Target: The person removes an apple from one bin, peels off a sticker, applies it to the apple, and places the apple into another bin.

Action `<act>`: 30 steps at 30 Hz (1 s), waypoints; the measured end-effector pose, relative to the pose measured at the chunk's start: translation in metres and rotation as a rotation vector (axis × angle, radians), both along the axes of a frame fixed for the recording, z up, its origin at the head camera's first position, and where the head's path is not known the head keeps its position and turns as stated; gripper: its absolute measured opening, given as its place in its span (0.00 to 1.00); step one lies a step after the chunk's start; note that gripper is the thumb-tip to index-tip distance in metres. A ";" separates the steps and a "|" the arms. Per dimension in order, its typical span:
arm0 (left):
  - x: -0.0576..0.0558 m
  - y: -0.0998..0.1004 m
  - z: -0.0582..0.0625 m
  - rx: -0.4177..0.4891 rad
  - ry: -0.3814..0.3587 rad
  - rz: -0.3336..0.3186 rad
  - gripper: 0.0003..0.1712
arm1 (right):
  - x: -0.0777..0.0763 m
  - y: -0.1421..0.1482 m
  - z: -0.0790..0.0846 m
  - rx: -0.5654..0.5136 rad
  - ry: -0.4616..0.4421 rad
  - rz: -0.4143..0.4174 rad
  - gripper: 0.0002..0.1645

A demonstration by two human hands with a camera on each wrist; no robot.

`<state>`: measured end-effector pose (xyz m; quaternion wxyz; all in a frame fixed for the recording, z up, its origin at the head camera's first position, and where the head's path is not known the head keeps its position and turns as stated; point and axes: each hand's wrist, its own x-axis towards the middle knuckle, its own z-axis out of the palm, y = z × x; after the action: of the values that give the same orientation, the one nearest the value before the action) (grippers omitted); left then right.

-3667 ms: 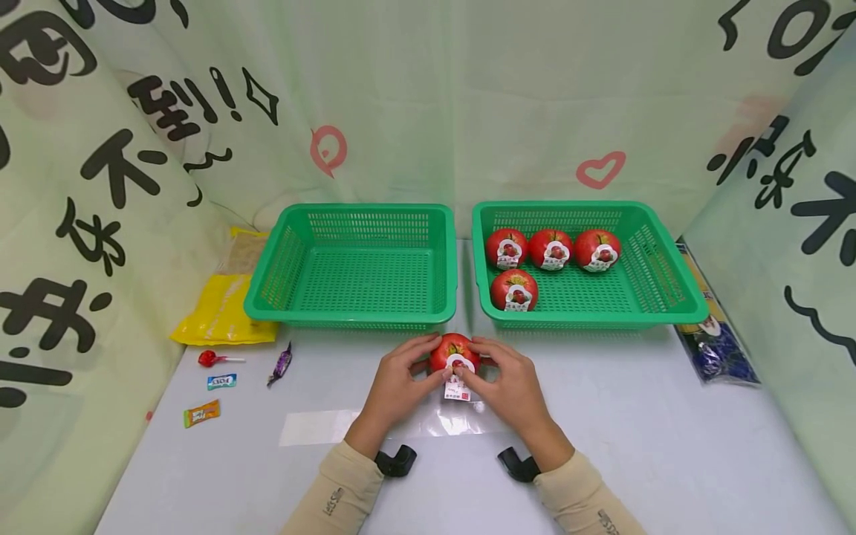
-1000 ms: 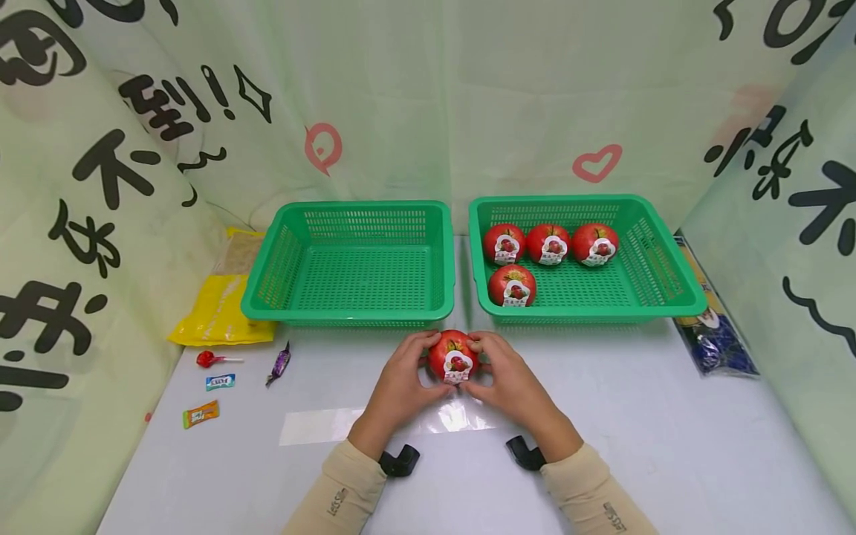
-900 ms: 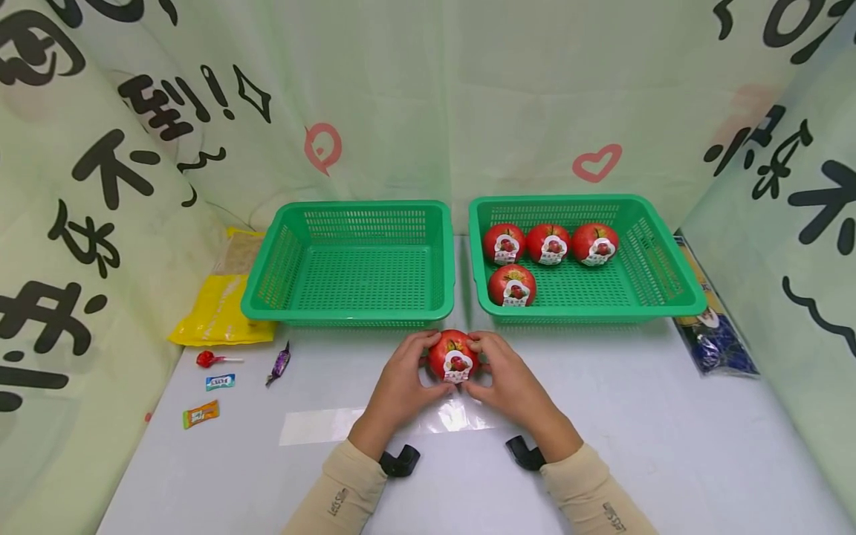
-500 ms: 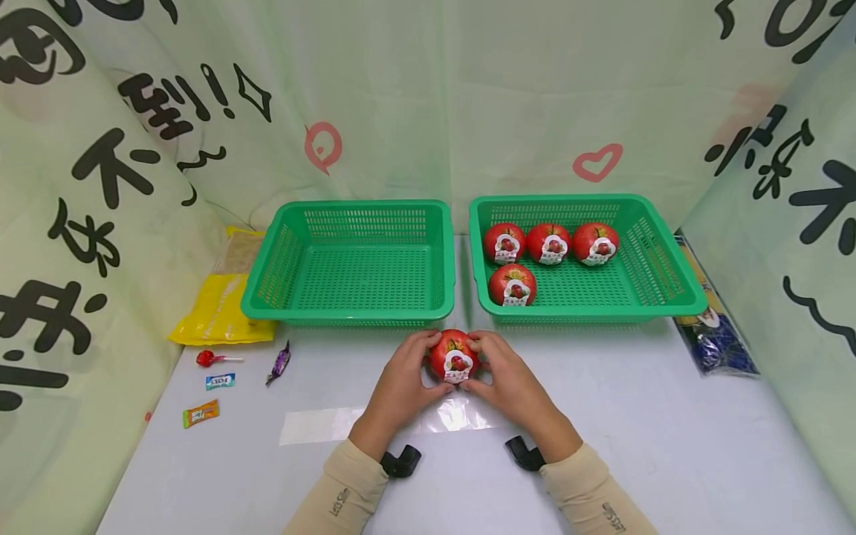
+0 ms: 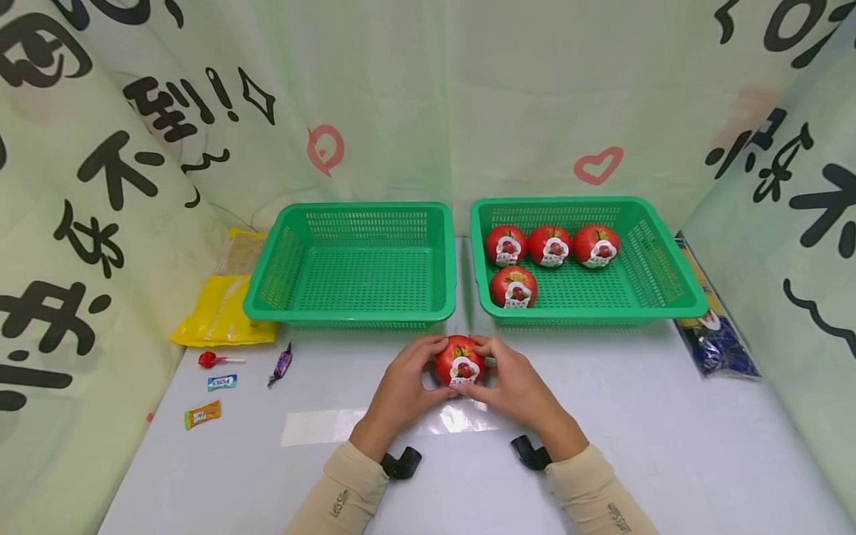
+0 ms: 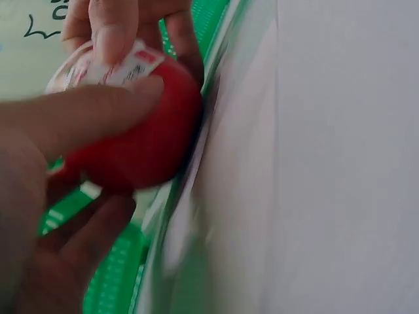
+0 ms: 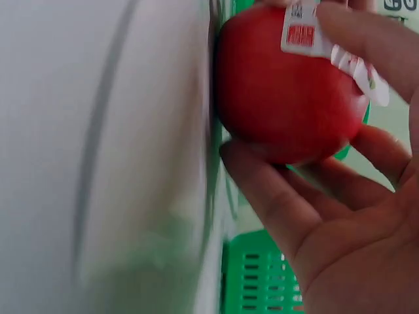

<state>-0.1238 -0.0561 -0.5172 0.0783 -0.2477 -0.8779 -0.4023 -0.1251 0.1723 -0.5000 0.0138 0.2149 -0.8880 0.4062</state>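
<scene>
Between both hands, in front of the two baskets, is a red apple (image 5: 449, 358) with a white label (image 5: 464, 369) on its near side. My left hand (image 5: 401, 383) holds it from the left, fingers curled round the far side and thumb low at the front. From the right my right hand (image 5: 521, 386) grips the same apple, its thumb pressing the label's lower edge. The left wrist view shows the left thumb on the apple (image 6: 157, 144) just below the label. In the right wrist view, a printed red square shows on the label (image 7: 301, 34) beside the right thumb.
A green basket (image 5: 349, 324) stands at the back left; another green basket (image 5: 602, 318) with several labelled apples is at the back right. Yellow bag (image 5: 224, 308), lollipop (image 5: 209, 360) and small wrapped candies (image 5: 203, 414) lie left. A dark blue packet (image 5: 715, 345) lies right. Clear tape (image 5: 321, 427) lies in front.
Earlier the label's lower part hung out toward the front; now it lies against the apple. Within the last half second apple and hands shifted slightly right, and the right thumb moved onto the label's edge.
</scene>
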 end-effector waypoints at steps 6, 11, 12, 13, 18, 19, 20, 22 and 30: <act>-0.003 0.002 0.006 0.270 -0.225 -0.218 0.30 | -0.001 0.027 0.006 0.052 0.027 0.071 0.45; -0.015 0.029 0.022 0.328 -0.367 -0.101 0.25 | 0.001 0.061 0.023 -0.096 0.001 0.106 0.46; -0.019 0.038 0.026 0.303 -0.381 -0.073 0.27 | 0.001 0.067 0.028 -0.156 -0.010 0.102 0.46; -0.024 0.048 0.029 0.279 -0.389 -0.050 0.30 | 0.001 0.073 0.034 -0.220 -0.013 0.088 0.46; -0.047 0.096 0.035 0.303 -0.414 0.077 0.48 | 0.001 0.092 0.064 -0.575 -0.017 -0.001 0.45; -0.051 0.102 0.035 0.324 -0.406 0.114 0.51 | -0.001 0.094 0.070 -0.615 -0.015 -0.021 0.45; -0.055 0.108 0.035 0.340 -0.395 0.155 0.53 | -0.003 0.096 0.077 -0.640 -0.016 -0.033 0.46; -0.060 0.116 0.033 0.359 -0.370 0.222 0.56 | -0.010 0.102 0.090 -0.605 -0.010 -0.067 0.46; -0.063 0.129 0.037 0.364 -0.354 0.333 0.57 | -0.078 0.133 0.139 0.108 -0.090 -0.147 0.43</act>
<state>-0.1870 0.0727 -0.4805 0.0321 -0.0081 -0.8200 -0.5714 -0.2028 0.3053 -0.3614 -0.0080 0.1312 -0.9218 0.3647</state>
